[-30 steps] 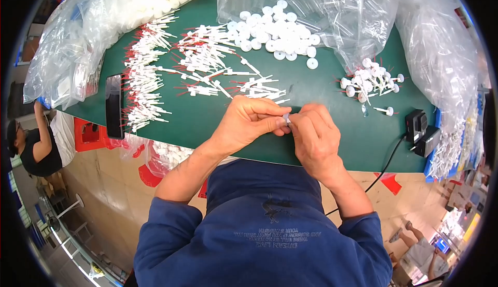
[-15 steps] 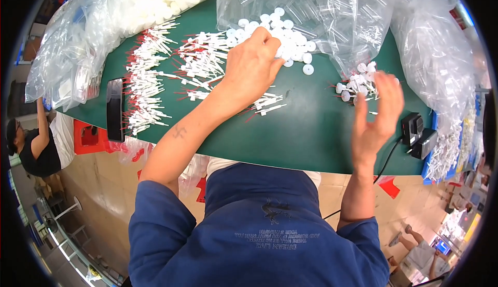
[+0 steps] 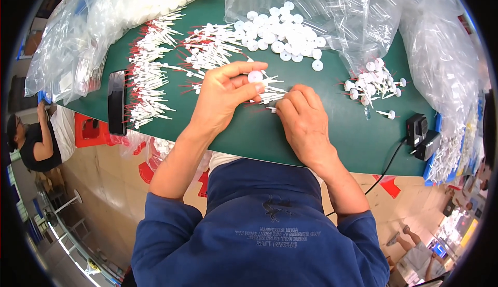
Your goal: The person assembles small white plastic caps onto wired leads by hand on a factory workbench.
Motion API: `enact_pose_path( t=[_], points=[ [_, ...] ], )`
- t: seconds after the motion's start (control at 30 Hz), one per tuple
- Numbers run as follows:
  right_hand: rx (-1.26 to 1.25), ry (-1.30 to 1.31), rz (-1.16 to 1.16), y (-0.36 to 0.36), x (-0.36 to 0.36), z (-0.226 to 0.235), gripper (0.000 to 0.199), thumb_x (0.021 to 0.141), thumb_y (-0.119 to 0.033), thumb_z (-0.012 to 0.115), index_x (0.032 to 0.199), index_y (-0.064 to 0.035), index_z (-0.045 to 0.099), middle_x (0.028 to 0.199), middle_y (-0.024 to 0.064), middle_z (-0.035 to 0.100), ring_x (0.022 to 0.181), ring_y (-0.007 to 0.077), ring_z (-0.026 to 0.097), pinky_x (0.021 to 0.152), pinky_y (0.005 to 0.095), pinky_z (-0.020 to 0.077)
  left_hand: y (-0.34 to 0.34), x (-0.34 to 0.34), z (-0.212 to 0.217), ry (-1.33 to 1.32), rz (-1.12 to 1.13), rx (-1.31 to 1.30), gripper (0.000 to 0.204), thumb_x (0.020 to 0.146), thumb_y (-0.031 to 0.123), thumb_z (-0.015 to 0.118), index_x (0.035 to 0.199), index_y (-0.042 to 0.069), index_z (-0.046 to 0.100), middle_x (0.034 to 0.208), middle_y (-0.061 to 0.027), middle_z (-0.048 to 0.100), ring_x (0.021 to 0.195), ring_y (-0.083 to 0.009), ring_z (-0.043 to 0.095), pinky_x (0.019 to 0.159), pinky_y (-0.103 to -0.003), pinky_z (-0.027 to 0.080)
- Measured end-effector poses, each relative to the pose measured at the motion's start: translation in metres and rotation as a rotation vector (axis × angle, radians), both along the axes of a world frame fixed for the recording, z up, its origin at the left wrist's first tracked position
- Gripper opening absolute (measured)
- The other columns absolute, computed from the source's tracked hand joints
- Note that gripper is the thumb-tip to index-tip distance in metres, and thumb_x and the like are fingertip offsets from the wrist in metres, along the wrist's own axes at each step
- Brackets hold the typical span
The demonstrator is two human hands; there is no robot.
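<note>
A white round disc with a small centre hole (image 3: 254,77) is pinched between the thumb and fingers of my left hand (image 3: 218,95). Beside it, my right hand (image 3: 307,121) has its fingers closed on the end of a thin white stick (image 3: 272,109) at the table surface. A few loose white sticks with red ends (image 3: 271,93) lie between the two hands. Beyond them is a heap of the same white discs (image 3: 282,32). Off to the right lies a cluster of sticks with discs fitted on them (image 3: 374,82).
Long rows of red-and-white sticks (image 3: 150,71) cover the green table's (image 3: 244,141) left side, next to a black phone (image 3: 117,103). Clear plastic bags (image 3: 358,17) line the far edge. A small black cabled device (image 3: 416,128) sits at right. Another person (image 3: 39,139) is at far left.
My left hand has drawn back from the disc heap with one disc. My right hand has moved left from the disc-topped cluster and closed on a stick near the left hand.
</note>
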State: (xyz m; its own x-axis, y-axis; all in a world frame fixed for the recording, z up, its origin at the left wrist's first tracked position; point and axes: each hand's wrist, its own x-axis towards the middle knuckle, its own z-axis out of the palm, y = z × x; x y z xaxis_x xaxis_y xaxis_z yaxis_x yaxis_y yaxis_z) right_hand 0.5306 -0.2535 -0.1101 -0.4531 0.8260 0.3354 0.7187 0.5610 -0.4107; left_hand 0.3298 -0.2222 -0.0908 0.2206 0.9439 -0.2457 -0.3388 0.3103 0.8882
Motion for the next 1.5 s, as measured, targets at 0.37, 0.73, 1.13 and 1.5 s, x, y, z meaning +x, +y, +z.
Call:
enact_pose_path(
  t=[0.37, 0.73, 1.13, 1.5],
  points=[
    [-0.089, 0.386, -0.164, -0.015, 0.027, 0.039, 0.027, 0.077, 0.011, 0.073, 0.101, 0.0003, 0.069, 0.086, 0.011, 0.069, 0.082, 0.0274, 0.066, 0.069, 0.0363, 0.0536, -0.031, 0.017, -0.011, 0.063, -0.058, 0.039, 0.039, 0.091, -0.009, 0.066, 0.13, -0.003, 0.062, 0.114, -0.0163, 0.07, 0.099, -0.0194, 0.072, 0.077, -0.025, 0.059],
    [0.128, 0.258, -0.113, -0.009, 0.025, 0.027, 0.025, 0.073, 0.008, 0.075, 0.096, -0.0017, 0.07, 0.082, 0.0077, 0.067, 0.082, 0.0262, 0.065, 0.069, 0.0358, 0.0522, -0.033, 0.028, -0.011, 0.049, -0.029, 0.175, 0.035, 0.1, -0.003, 0.055, 0.135, -0.003, 0.059, 0.126, -0.017, 0.066, 0.107, -0.0234, 0.07, 0.085, -0.03, 0.059],
    [0.198, 0.198, -0.115, -0.01, 0.027, 0.026, 0.027, 0.07, 0.007, 0.075, 0.096, -0.0021, 0.07, 0.079, 0.0065, 0.062, 0.081, 0.0252, 0.063, 0.068, 0.036, 0.0509, -0.034, 0.033, -0.008, 0.117, -0.004, 0.207, 0.034, 0.096, -0.007, 0.06, 0.13, -0.005, 0.06, 0.119, -0.0141, 0.068, 0.105, -0.0206, 0.07, 0.082, -0.03, 0.06],
    [-0.146, 0.349, -0.129, -0.014, 0.021, 0.031, 0.023, 0.078, 0.007, 0.071, 0.099, -0.0008, 0.065, 0.085, 0.0102, 0.062, 0.078, 0.03, 0.06, 0.065, 0.0398, 0.0491, -0.029, 0.027, -0.019, -0.046, -0.164, 0.082, 0.028, 0.095, -0.004, 0.064, 0.123, -0.007, 0.063, 0.112, -0.0129, 0.071, 0.099, -0.0181, 0.07, 0.08, -0.029, 0.06]
  ],
)
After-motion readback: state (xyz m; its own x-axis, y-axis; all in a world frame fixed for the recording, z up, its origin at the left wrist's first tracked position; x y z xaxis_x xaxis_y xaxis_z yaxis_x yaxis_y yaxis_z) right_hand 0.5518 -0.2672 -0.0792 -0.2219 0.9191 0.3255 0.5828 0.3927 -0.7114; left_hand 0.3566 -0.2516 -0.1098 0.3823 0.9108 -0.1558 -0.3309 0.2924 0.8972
